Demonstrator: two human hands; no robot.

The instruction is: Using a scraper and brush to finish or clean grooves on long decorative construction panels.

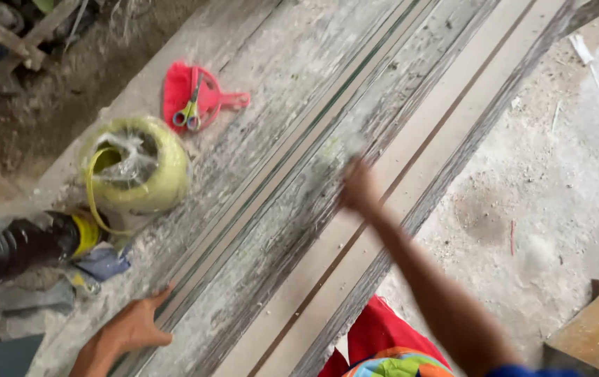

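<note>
On the dusty bench point(292, 84), one left hand point(135, 324) lies open, one blurred right hand's point(359, 187) grip unclear.

Long grey weathered boards point(327, 132) run from the lower left of the frame to the upper right. The left hand point(132, 324) lies flat on them at the bottom left, fingers spread. The right hand point(359, 187), blurred, rests near the middle of the boards; its grip cannot be told. At the upper left lie a yellow-green roll of strapping point(135, 167) and, just beyond it, scissors point(190, 108) on a red dustpan point(201, 94). Dusty floor point(565, 174) fills the right.
</note>
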